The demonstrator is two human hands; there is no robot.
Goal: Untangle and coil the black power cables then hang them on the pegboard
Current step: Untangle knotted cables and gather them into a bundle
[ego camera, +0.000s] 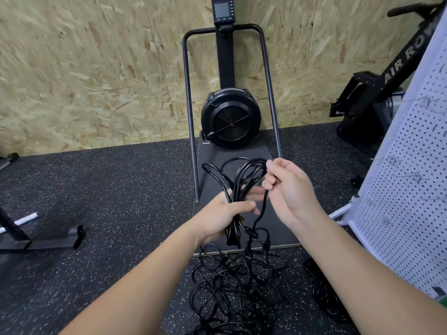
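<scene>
Overhead, so to speak, the chipboard wall (96, 76) filled the space far beyond both of your hands, and the dark speckled floor (121, 189) ran beneath them. To the right of your right hand stood the white pegboard (411, 189), tilted in the view, with a few thin hooks on its face. Straight ahead of your hands, against the wall, stood a black fan machine (231, 122) in its tube frame, set on a dark mat that reached back under your hands. Beyond the pegboard, past your right hand, leaned a black rower (377, 93).

Below your hands lay the tangle of black power cables (232, 291) on the floor, loose loops crossing one another, with strands rising from it to your grip. A second dark heap lay on the floor under your right forearm; you could not tell what it was.

Your left hand (227, 213) was curled round a bundle of gathered loops (242, 180), thumb across the front, the loops standing up above the fist. Your right hand (287, 187), just beside and slightly above the left, had its fingers curled and pinched a single strand at the top of those loops.
</scene>
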